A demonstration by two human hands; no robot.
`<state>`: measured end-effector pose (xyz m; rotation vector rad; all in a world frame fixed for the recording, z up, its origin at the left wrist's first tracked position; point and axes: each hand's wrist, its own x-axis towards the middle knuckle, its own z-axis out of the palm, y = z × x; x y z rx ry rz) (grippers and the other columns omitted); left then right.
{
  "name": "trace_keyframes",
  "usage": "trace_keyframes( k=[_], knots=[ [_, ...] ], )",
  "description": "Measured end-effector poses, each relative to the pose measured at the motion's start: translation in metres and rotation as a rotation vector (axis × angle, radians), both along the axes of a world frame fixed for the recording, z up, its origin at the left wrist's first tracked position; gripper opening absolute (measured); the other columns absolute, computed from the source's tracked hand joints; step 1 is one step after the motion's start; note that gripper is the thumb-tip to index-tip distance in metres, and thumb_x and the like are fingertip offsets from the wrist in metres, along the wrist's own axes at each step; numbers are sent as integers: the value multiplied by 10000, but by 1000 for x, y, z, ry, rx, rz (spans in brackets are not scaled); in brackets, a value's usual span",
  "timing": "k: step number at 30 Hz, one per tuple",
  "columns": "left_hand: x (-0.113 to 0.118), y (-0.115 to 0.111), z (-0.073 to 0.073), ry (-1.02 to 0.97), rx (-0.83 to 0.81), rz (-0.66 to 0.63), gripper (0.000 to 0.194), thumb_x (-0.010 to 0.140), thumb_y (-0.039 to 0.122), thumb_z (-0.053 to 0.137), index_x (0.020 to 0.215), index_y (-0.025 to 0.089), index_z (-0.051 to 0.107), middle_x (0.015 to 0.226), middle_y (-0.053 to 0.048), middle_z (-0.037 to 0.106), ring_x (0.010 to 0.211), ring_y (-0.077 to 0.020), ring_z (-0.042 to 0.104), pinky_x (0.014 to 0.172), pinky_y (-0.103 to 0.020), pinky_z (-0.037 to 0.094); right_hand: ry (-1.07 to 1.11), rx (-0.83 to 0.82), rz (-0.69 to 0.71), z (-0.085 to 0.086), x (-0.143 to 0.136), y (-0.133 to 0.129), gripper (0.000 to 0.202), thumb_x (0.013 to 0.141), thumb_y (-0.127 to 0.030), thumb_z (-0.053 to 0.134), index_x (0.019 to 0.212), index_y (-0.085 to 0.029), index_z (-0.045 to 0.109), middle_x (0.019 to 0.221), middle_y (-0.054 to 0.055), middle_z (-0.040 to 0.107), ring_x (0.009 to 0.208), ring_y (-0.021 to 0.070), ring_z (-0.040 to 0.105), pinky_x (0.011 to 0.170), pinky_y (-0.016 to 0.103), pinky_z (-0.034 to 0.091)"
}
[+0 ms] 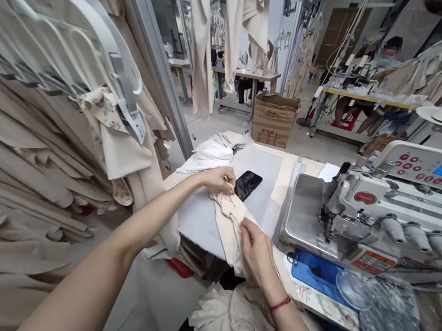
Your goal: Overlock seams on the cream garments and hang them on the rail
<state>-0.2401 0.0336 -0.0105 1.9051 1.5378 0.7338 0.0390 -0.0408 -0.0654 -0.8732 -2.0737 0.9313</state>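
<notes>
A strip of cream fabric stretches over the front edge of the sewing table, and more of it lies bunched in the lap. At its far end, my left hand pinches the cloth with thumb and fingers closed. Nearer the body, my right hand grips the same fabric along its right side, fingers closed; a red cord circles that wrist. Just beyond the left hand lies a black phone, flat on the table. A heap of white cloth rests behind the left forearm.
An overlock sewing machine with a metal plate occupies the right side. Before it sits a blue tray. Beige garments on hangers crowd the left. A cardboard box stands beyond the table; a person sits at another workstation.
</notes>
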Motion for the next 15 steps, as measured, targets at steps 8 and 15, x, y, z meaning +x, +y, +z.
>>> trace_keyframes(
  k=[8, 15],
  knots=[
    [46, -58, 85, 17, 503, 129, 316, 896, 492, 688, 855, 184, 628, 745, 14, 609, 677, -120, 542, 671, -237, 425, 142, -93, -111, 52, -14, 4, 340, 957, -490, 594, 1006, -172, 706, 964, 119, 762, 884, 285, 718, 866, 428, 568],
    [94, -114, 152, 52, 813, 23, 267, 869, 395, 791, 761, 176, 683, 590, 46, 564, 518, -78, 447, 522, -209, 359, 484, -339, 168, 126, -1, 5, 393, 820, -573, 702, 808, -180, 701, 756, 21, 663, 696, 177, 596, 694, 304, 516]
  ],
)
